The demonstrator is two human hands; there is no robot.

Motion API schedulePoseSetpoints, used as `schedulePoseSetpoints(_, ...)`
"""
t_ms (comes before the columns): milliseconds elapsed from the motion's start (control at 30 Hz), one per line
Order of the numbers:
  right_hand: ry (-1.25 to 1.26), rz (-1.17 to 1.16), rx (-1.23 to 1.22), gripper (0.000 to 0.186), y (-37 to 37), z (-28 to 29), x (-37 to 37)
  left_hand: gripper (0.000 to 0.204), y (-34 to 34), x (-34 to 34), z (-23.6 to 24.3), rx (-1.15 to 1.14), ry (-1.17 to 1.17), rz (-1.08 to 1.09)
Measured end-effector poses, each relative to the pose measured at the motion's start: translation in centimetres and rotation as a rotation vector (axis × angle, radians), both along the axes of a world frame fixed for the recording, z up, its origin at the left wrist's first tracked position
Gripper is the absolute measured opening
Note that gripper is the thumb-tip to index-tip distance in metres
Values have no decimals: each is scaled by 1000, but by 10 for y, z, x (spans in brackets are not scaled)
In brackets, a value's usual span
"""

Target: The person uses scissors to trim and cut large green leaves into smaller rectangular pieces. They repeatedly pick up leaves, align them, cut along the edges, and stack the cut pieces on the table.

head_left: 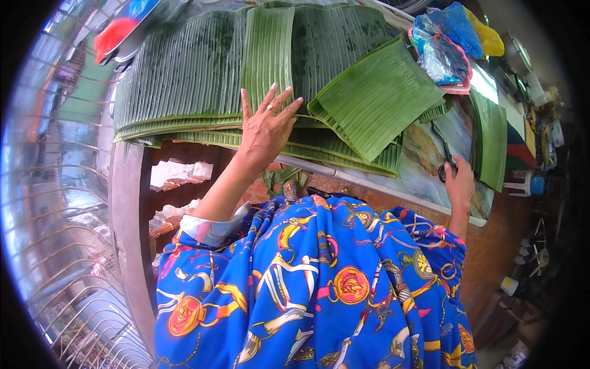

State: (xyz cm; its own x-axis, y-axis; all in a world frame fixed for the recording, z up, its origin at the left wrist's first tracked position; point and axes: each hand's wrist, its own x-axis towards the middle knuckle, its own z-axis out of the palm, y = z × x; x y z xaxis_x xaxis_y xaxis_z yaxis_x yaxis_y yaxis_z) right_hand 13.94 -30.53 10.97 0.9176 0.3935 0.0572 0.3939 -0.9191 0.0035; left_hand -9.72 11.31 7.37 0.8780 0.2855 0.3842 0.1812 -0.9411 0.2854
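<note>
Long ribbed banana leaves (178,80) lie stacked across the marble-patterned table, with a lighter strip (267,46) on top near the middle and a cut, squarish pile (375,92) to its right. My left hand (270,123), a ring on one finger, rests with fingers spread on the lighter strip and the leaves' near edge. My right hand (456,181) grips dark-handled scissors (444,146) at the table's right, blades pointing away from me. Another green leaf piece (488,141) lies just right of the scissors.
Blue, clear and yellow plastic bags (445,40) sit in a pink container at the back right. A red item (114,34) lies at the back left. A metal grille (61,184) runs down my left side, beside a grey post (129,234). A white stool (519,187) stands at right.
</note>
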Motion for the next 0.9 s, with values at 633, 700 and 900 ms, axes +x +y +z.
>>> schedulePoseSetpoints(633, 386, -275, 91, 55, -20, -13, 38, 14, 6, 5, 0, -178, -148, -110)
schedulePoseSetpoints(700, 875, -406, 569, 53, -32, -10, 45, 13, 3, 8, -3, -209, -148, -104)
schedulePoseSetpoints(900, 1327, -115, 1246, 60, 48, 72, -73, 11, -5, 22, 9, -150, -159, -123)
